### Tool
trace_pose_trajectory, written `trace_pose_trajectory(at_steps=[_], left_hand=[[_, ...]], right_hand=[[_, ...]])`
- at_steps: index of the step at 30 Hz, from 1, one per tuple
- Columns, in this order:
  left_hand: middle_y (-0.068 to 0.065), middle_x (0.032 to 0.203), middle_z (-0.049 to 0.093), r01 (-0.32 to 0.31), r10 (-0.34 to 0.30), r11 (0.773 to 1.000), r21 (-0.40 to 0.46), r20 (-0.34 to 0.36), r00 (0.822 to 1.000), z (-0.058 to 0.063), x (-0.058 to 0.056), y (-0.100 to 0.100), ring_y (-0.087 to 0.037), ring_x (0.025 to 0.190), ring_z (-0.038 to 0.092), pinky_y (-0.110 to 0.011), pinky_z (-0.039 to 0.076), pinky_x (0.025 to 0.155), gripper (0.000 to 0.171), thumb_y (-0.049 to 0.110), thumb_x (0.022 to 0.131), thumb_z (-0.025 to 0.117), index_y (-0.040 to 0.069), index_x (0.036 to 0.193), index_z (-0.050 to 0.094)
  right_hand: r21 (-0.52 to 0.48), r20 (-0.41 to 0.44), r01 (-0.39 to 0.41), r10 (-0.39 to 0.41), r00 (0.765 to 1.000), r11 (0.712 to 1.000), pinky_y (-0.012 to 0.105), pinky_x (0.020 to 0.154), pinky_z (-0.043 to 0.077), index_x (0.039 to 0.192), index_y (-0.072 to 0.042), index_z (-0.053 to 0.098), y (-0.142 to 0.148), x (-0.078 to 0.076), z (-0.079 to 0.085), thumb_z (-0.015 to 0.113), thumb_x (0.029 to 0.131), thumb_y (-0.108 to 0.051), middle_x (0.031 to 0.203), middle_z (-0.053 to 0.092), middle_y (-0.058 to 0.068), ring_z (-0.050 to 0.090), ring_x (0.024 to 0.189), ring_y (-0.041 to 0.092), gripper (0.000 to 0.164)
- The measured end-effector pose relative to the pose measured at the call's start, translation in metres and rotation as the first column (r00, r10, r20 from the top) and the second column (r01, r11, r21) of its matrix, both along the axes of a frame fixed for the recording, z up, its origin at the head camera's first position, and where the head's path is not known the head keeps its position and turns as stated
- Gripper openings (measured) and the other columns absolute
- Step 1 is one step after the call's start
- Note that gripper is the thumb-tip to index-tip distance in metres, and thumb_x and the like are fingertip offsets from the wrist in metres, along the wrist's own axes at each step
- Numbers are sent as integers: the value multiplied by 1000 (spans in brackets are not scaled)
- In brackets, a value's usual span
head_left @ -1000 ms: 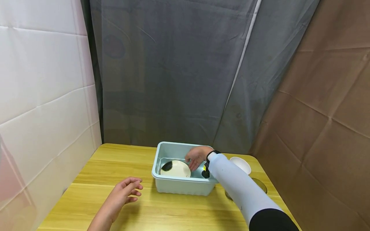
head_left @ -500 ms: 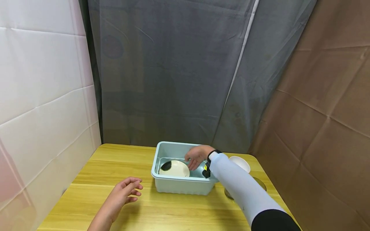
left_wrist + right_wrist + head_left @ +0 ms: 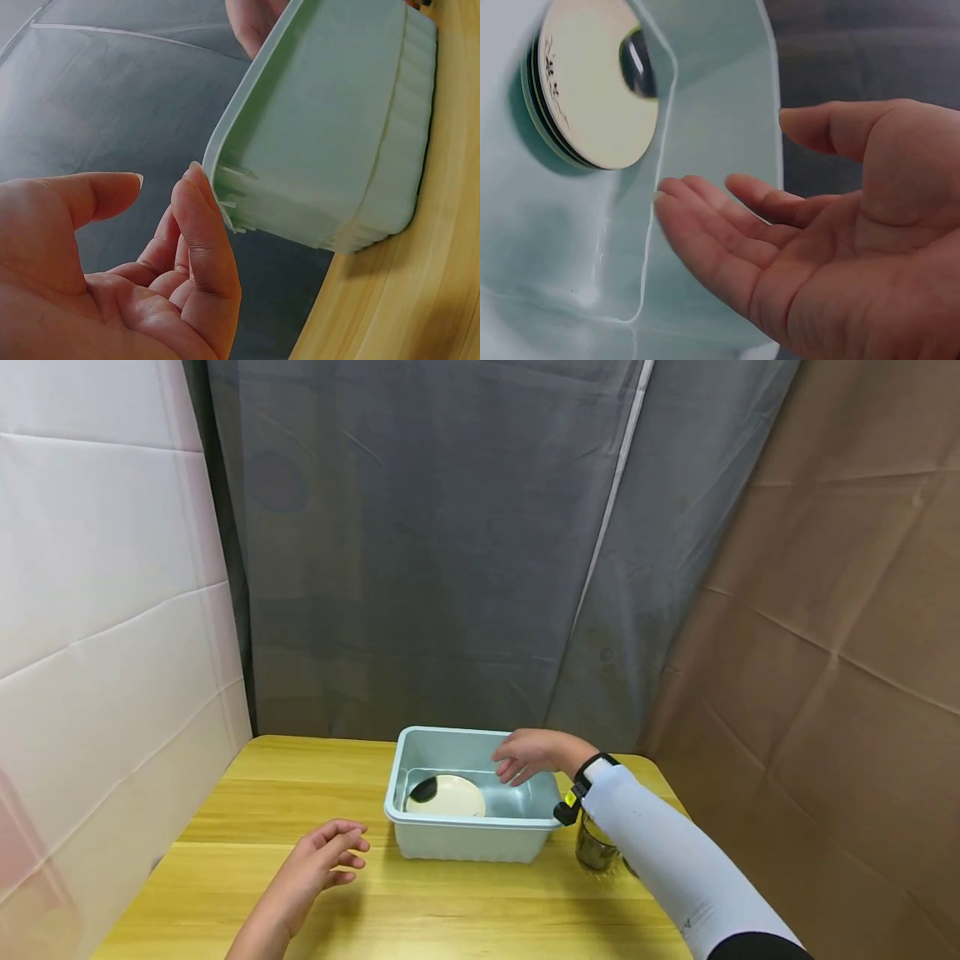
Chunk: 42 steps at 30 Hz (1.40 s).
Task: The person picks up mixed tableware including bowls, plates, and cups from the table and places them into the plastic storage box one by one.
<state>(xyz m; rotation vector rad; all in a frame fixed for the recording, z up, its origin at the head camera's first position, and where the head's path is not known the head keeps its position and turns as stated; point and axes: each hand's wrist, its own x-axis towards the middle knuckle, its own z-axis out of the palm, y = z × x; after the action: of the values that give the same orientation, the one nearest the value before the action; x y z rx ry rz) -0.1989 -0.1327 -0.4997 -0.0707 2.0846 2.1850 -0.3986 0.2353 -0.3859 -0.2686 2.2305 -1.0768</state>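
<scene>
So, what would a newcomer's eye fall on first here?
Probably the pale blue, rectangular plastic tub on the yellow wood-grain table, with a round, black-patched cream plate inside its left half. Next, perhaps, the bare right hand above the tub's right half, its fingers holding nothing. Then an olive-tinted glass tumbler just right of the tub.
</scene>
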Motion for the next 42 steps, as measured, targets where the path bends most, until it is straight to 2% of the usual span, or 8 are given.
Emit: trace_pose_trajectory(at_steps=[7,12,17,26,30,35,38,42], left_hand=[[-8,110,72,6,-6,1000,3,1,1000,1,0,3,-25,97,69,-36,62,82,31,25,113,64,1,132,66],[-8,111,71,5,-5,1000,-6,8,1000,2,0,5,-25,98,69,-35,62,81,31,25,113,64,0,132,66],[-9,112,71,3,-2,1000,-19,13,1000,3,-2,4,-25,97,68,-35,61,80,31,24,113,63,0,132,66],[-9,110,71,7,-7,1000,-25,7,1000,3,-3,4,-25,96,68,-35,61,80,28,23,113,64,1,129,66],[-9,109,71,9,-9,1000,-29,13,1000,2,-2,2,-25,96,68,-35,61,80,27,22,113,64,1,129,67],[-8,110,71,10,-10,999,-39,11,1000,1,0,0,-26,96,69,-36,61,80,26,22,113,64,1,128,67],[-10,111,71,9,-9,999,-42,-3,1000,2,1,-1,-27,98,70,-36,61,81,26,21,113,64,0,128,66],[-15,115,71,6,-7,998,-56,-17,1000,4,4,2,-31,102,70,-37,61,83,27,19,113,63,-2,129,66]], right_hand=[[-114,-143,51,-67,987,992,51,106,59,143,12,58,29,29,8,57,115,-23,130,70,25,73,119,37,46],[-210,-210,85,-130,969,974,49,103,61,134,10,62,49,64,12,60,115,-24,126,72,24,74,118,39,39],[-305,-251,99,-180,951,947,50,103,61,130,12,60,67,99,7,59,116,-23,126,71,24,72,119,41,37],[-408,-240,178,-294,925,896,44,98,63,129,6,63,94,142,-19,59,116,-25,120,74,17,75,111,30,34],[-459,-209,227,-353,912,859,43,96,63,126,3,65,97,158,-35,59,117,-25,115,74,10,75,106,23,30],[-501,-178,318,-455,872,805,39,92,63,123,1,65,92,175,-58,61,116,-22,110,75,6,75,101,19,25],[-518,-166,366,-511,844,773,37,90,63,123,1,66,87,183,-71,63,115,-22,110,75,8,76,100,20,24],[-541,-138,408,-556,819,735,36,89,63,125,4,66,83,193,-87,64,114,-20,113,75,13,76,101,21,27]])
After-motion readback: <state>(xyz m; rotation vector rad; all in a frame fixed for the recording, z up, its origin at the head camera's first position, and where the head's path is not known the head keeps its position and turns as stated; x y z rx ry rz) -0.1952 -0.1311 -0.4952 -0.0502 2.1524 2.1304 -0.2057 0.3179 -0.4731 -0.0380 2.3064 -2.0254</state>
